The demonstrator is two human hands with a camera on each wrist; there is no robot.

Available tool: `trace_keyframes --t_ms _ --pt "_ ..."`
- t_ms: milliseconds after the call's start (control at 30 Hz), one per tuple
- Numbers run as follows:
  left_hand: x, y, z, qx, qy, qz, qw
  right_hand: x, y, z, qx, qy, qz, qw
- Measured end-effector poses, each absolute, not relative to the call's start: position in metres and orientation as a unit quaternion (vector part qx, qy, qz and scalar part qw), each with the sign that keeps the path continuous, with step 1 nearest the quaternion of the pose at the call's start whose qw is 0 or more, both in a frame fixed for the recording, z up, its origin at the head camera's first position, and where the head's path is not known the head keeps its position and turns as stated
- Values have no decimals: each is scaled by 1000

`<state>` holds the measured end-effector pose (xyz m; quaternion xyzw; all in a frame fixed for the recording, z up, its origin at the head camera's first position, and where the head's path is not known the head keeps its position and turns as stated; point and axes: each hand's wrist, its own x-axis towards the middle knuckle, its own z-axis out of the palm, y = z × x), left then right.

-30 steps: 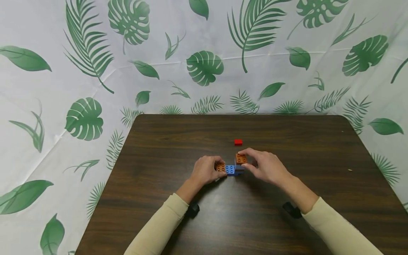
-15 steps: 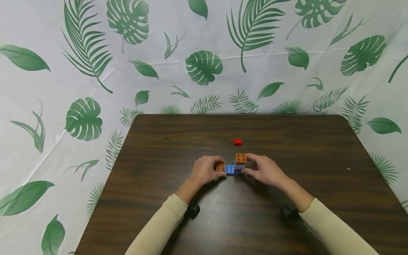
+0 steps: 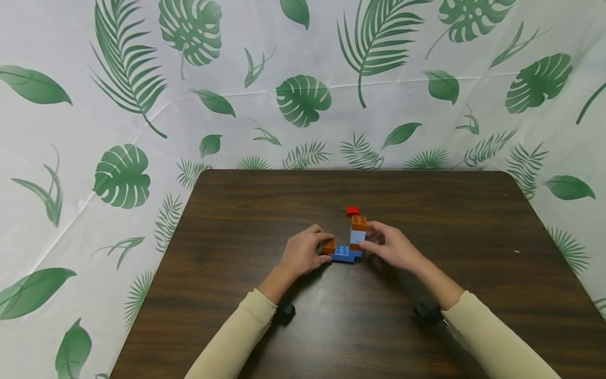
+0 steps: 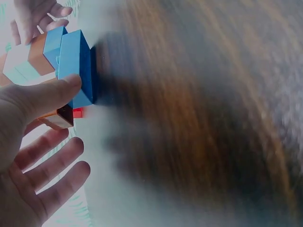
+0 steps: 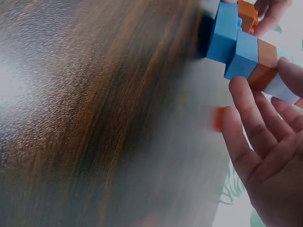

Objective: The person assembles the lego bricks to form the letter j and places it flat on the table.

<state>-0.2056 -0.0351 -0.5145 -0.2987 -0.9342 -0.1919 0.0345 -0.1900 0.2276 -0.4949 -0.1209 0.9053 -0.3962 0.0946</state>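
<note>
Leaf-print cloth backs the dark desk (image 3: 246, 221). I see my left hand (image 3: 300, 255) pinching the low end of the block build (image 3: 347, 247) at 9 o'clock; my right hand (image 3: 395, 247) now pinches its tower, which has tipped up taller than a second ago. A red block (image 3: 352, 211) lies apart at 12 o'clock.

Dark brown wood-grain table (image 3: 265, 210), rounded far corners; one small red plastic brick (image 3: 352, 211) lying alone on it, just past mid-table, also a blurred red spot in the right wrist view (image 5: 218, 118); white fabric backdrop printed with green palm and monstera leaves (image 3: 303, 100) hanging behind and draping down both sides.
</note>
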Motion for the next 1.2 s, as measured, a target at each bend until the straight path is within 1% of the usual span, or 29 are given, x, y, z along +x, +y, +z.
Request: trace_keyframes --t_ms 200,500,767,1000,1200 --pt "-205 -38 -515 -302 -934 -189 29 -198 230 -501 -94 870 -465 137" --pt "-204 -37 -517 -304 -933 -189 36 -200 232 -507 -73 833 -525 160" --pt "-204 -37 -519 -307 -930 -196 50 -203 235 -515 -55 823 -535 185" --pt "-205 -34 -522 -311 -929 -192 55 -205 234 -519 -40 822 -534 192" --pt "-207 -32 -523 -305 -933 -186 52 -205 229 -518 -38 840 -511 179"
